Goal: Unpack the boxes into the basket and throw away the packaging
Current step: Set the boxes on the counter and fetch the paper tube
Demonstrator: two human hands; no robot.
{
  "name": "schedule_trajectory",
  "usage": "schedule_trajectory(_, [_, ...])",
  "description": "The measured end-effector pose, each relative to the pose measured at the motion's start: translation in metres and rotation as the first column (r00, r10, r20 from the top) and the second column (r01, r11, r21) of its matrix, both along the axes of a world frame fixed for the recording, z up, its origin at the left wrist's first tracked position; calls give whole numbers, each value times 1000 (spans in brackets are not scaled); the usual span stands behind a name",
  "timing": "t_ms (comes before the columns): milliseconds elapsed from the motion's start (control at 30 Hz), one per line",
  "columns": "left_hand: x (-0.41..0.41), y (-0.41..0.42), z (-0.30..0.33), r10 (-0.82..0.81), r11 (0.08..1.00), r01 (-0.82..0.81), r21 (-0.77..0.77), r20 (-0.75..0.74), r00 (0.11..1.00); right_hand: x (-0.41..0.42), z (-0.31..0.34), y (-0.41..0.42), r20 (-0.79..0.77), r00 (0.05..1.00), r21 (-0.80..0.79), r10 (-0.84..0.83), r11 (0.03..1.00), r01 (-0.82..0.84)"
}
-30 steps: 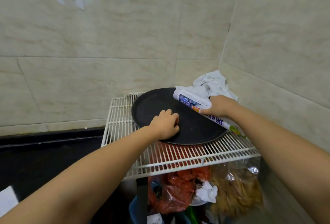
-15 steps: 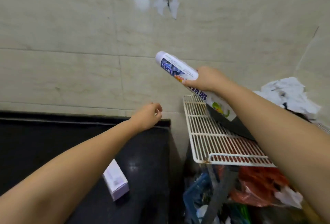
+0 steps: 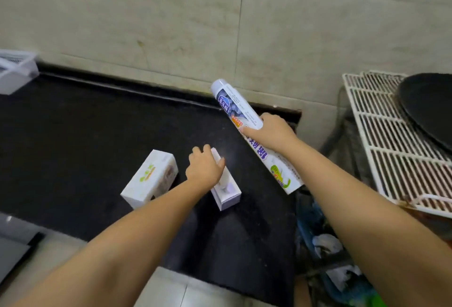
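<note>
My right hand (image 3: 271,133) is shut on a long white and purple toothpaste tube (image 3: 230,103), holding it tilted in the air above the right end of the black counter (image 3: 85,123). A slim pale purple box (image 3: 227,194) lies on the counter. My left hand (image 3: 204,168) sits on top of it, thumb on its right side and fingers curled over its far left edge. A wider white box (image 3: 150,179) lies just left of that. The white basket (image 3: 14,69) stands at the counter's far left, cut off by the frame.
A white wire rack (image 3: 391,147) stands to the right of the counter with a round black tray (image 3: 430,111) on it. Bags of crumpled waste (image 3: 325,243) sit below the rack, beside the counter's right edge.
My view swung left from the rack to the counter. My right hand lifted the tube off the black tray and carried it left. My left hand left the tray and came down on the slim box.
</note>
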State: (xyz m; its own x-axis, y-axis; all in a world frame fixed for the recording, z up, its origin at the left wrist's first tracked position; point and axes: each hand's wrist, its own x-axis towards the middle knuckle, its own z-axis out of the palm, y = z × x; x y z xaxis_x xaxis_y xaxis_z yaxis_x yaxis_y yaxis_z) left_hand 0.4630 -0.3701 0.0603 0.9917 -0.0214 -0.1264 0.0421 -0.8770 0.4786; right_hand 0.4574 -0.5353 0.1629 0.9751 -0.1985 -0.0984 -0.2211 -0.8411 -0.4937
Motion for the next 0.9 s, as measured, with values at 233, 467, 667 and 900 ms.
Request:
schedule_trajectory(233, [-4,-43,-38,210,978,-207,37,-196,958,-2,-60,-31,-100,995,-16,-24,1000,23])
schedule_trajectory(467, [-7,-18,-29,264,951,-288,-117,-187,946,3,-77,-22,-105,994,59,21,998,-15])
schedule_trajectory(667, [-12,79,27,358,861,-317,-398,32,933,29,-50,51,-24,983,122,182,976,-178])
schedule_trajectory(900, [-29,245,88,502,817,-373,-440,224,835,58,-2,202,87,888,38,452,889,-456])
